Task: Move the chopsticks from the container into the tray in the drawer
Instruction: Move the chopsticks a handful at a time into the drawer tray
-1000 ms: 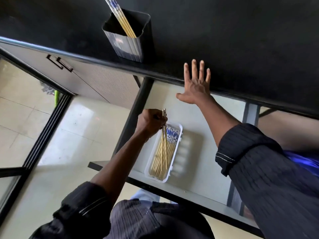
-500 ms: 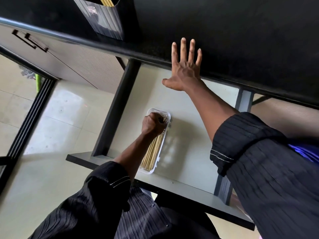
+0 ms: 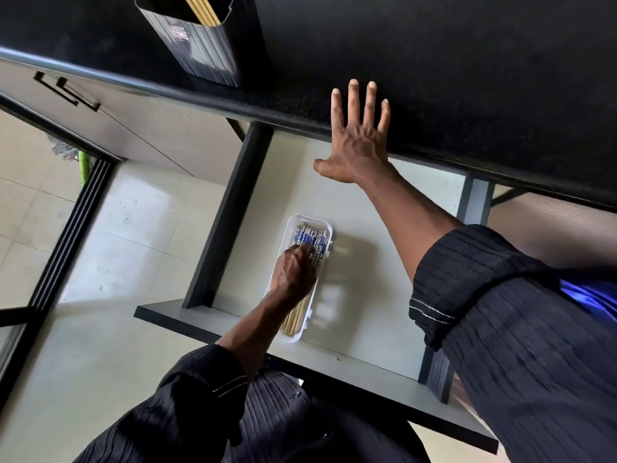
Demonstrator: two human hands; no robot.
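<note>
**Laying a batch into the tray, with more left in the container**

The person's left hand (image 3: 295, 272) is down inside the white tray (image 3: 326, 226), which lies on the pale floor of the open drawer (image 3: 367, 312). Its fingers are curled over the chopsticks (image 3: 309, 237) there and grip them near their blue-patterned ends. The plain wooden ends run back under the wrist toward the drawer front. The step in hand looks like the set-down of one batch: the sticks lie lengthwise in the tray, side by side.

The right hand (image 3: 357, 142) holds nothing. It rests flat on the edge of the black countertop (image 3: 467, 78), fingers straight and spread, thumb hanging over the drawer (a brace, most likely).

The dark container (image 3: 197, 51) stands upright on the countertop, well apart from the tray, and the remaining chopsticks (image 3: 200, 8) poke out of its top, so the task is not finished.

The next move probably calls for the left fingers to let go without dragging the laid sticks askew. The hand then has to lift clear of the tray rim, reach up past the counter edge to the container, and pinch another few sticks together.
</note>
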